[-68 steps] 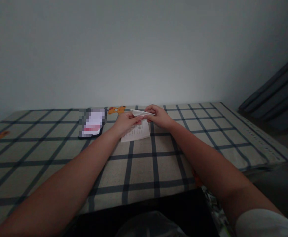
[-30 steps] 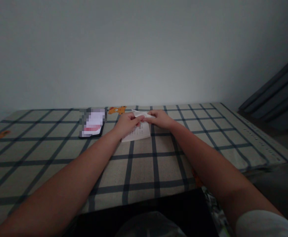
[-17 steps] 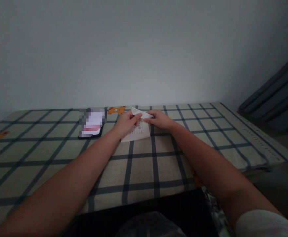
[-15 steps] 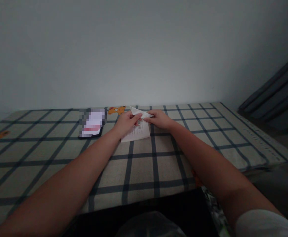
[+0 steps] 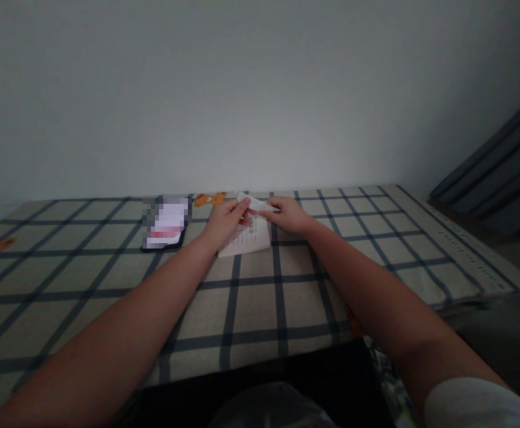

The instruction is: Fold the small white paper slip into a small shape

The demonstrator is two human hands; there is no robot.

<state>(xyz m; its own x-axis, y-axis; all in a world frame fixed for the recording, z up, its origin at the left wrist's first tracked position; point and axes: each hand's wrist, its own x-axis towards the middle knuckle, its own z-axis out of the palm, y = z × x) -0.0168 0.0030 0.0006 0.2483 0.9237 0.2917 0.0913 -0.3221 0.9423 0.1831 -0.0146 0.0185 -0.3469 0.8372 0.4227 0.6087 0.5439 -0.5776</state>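
Note:
A white sheet of paper (image 5: 253, 238) with dark print lies on the checked tablecloth, its far part folded into a pointed shape. My left hand (image 5: 224, 223) pinches the folded part from the left, thumb on top. From the right, my right hand (image 5: 287, 215) grips the pointed right corner of the fold between thumb and fingers. The near edge of the paper rests flat toward me. Part of the sheet's left side is hidden behind my left hand.
Left of the paper lies a phone (image 5: 167, 223) with a blurred, lit screen. A checked tablecloth (image 5: 260, 303) with orange bear prints (image 5: 210, 199) covers the table, which stands against a pale wall (image 5: 251, 95). A dark curtain (image 5: 500, 160) hangs at the right.
My left thumb has moved slightly left and up along the fold. My right hand stays at the right corner, and the paper has barely shifted.

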